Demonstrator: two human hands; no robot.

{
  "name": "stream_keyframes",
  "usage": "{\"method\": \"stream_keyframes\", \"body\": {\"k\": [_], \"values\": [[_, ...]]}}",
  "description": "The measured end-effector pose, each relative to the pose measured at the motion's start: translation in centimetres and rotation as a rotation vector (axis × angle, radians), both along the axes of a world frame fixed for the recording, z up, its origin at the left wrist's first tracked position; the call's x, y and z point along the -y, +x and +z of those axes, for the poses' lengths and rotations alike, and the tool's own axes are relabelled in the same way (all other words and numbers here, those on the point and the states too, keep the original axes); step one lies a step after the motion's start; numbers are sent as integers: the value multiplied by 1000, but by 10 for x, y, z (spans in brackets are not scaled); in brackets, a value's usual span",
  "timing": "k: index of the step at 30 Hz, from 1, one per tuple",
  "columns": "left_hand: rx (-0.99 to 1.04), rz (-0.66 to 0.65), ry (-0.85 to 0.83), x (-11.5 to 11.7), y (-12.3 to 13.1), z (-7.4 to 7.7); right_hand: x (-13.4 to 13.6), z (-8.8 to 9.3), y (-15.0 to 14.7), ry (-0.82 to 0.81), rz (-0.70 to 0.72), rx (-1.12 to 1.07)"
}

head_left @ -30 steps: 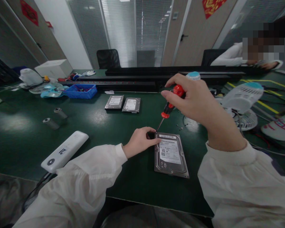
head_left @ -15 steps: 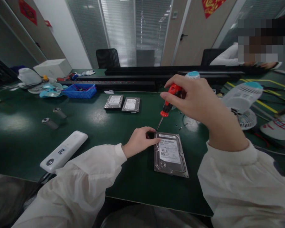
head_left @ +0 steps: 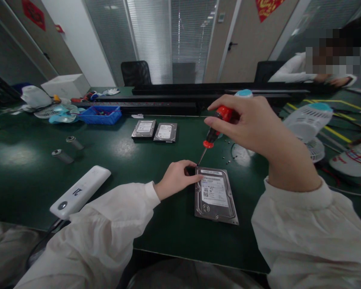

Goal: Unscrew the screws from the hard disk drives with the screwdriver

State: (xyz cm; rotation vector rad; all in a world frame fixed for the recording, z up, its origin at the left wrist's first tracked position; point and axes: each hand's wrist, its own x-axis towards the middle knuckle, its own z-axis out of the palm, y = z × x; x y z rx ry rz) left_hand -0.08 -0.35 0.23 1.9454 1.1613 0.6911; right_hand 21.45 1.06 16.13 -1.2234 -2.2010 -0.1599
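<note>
A silver hard drive [head_left: 215,195] with a white label lies flat on the green tabletop in front of me. My left hand [head_left: 178,178] grips its far left corner, thumb on the top face and fingers at the edge. In my right hand [head_left: 252,126] is a red and black screwdriver [head_left: 210,137], held by its handle between thumb and fingers. The shaft slants down to the drive's far left corner, where the tip meets it close to my left fingertips. Whether a screw sits under the tip is too small to see.
Two more hard drives, one [head_left: 143,129] beside another [head_left: 165,132], lie farther back. Several small screws [head_left: 228,162] are scattered right of the screwdriver. A white power bank [head_left: 80,190], metal cylinders [head_left: 62,156] and a blue basket [head_left: 100,115] are leftward. A white fan [head_left: 305,120] stands right; a person sits beyond.
The screwdriver handle has turned slightly in my right hand, and that wrist and forearm have shifted a little to the right. My left hand and the hard drive stay in place.
</note>
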Motion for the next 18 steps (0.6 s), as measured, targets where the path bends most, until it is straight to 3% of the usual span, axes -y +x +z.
{"method": "stream_keyframes", "body": {"k": [18], "values": [[25, -13, 22, -1, 0, -2, 3, 5, 0, -6, 54, 44]]}}
